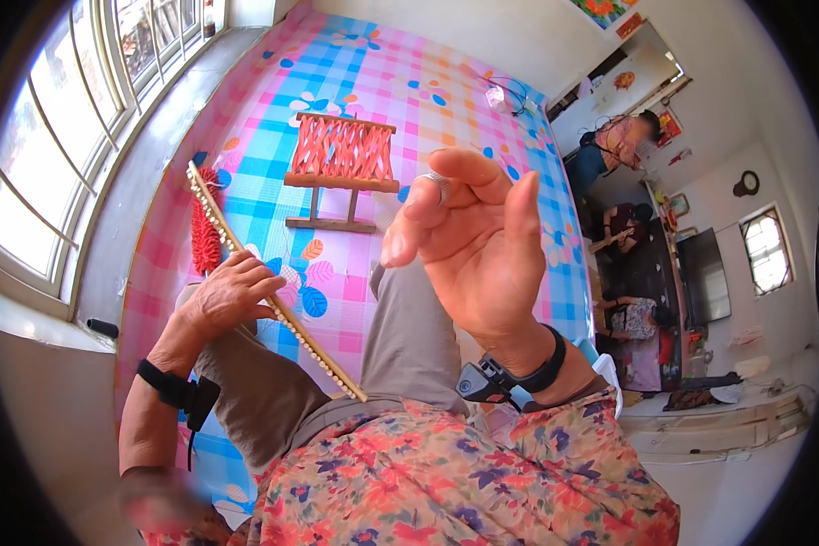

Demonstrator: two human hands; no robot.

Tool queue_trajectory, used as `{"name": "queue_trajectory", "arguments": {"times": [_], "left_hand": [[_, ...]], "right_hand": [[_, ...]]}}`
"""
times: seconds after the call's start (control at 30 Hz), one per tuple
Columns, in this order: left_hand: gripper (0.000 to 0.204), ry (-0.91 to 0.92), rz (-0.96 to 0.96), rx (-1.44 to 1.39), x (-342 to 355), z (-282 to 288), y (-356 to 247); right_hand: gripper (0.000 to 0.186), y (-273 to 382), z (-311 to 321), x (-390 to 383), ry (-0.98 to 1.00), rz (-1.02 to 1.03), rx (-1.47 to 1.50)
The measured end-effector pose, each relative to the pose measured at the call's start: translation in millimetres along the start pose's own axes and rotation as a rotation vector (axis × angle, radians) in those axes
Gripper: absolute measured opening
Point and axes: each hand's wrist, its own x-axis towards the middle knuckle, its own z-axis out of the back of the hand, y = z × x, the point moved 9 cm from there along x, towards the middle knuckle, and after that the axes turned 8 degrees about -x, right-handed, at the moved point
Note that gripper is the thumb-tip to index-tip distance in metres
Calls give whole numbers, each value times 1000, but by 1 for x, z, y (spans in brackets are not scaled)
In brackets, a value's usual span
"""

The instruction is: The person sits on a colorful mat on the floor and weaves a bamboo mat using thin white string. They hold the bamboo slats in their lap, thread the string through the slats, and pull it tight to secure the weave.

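Above your left leg (259, 382), your left hand (232, 291) is gripping the slim stick (323, 354), right hand (482, 246) is hovering half-open; white studs (297, 333) are already lining the stick, remainder unclear.

1 view: head-worn fisheye, left one of 2. Faces down and forward over the floral shirt (446, 473) and grey-brown trousers (414, 328), close range. Raised right hand (482, 246) looms large, near lens; left hand (232, 291) shows smaller. Checked sheet (464, 100) fills mid-range. Barred window (45, 155) bends along left rim; dark screen (705, 278) appears tilted, far off, right side.
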Motion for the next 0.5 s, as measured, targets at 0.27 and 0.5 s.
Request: {"name": "queue_trajectory", "arguments": {"times": [0.27,0.5], "left_hand": [[37,104,6,52,-12,3,-10],[35,130,-10,72,-9,3,-15]], "right_hand": [[70,35,-10,-14,91,74,71],[71,41,5,-30,88,63,71]]}}
